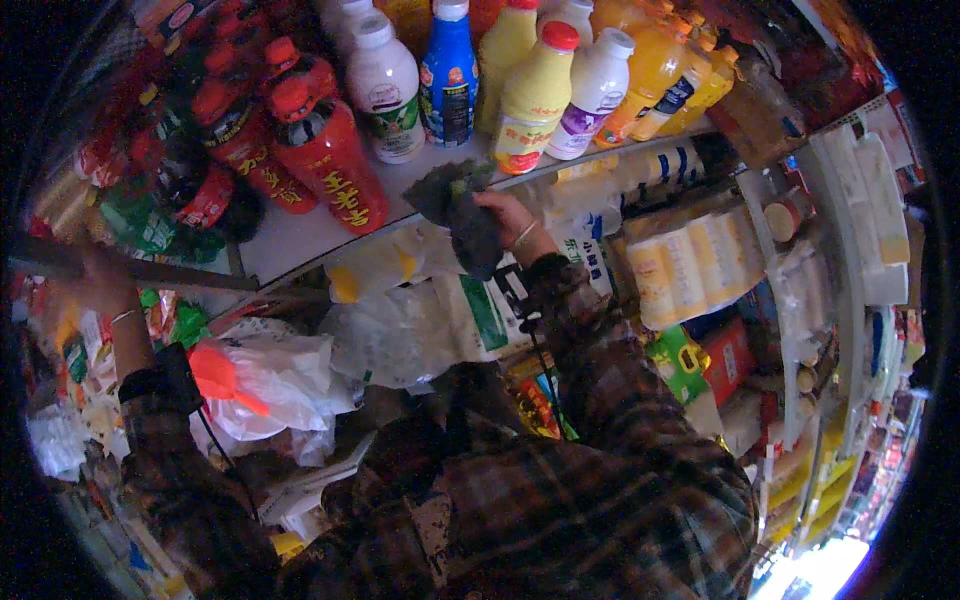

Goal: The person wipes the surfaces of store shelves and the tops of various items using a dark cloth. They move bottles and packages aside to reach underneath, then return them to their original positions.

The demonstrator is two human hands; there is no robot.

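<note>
My right hand [510, 219] grips a dark cloth [459, 210] at the front edge of a white shelf board [279, 244]. The crumpled cloth lies partly on the board and droops over its edge. Just behind it stand a yellow bottle with a red cap [531, 105], a white bottle with a green label [386, 97] and a blue bottle [450, 82]. At the far left, my left hand [101, 279] is blurred beside a dark shelf bar [187, 279]. Whether its fingers close on the bar is unclear.
Red drink bottles [330, 165] crowd the shelf's left part; orange drink bottles [652, 60] stand at its right. Below are white plastic bags [270, 375] with a red plastic scoop [225, 379], and yellow-and-white wrapped packs [694, 262]. More stocked shelves [855, 225] line the right side.
</note>
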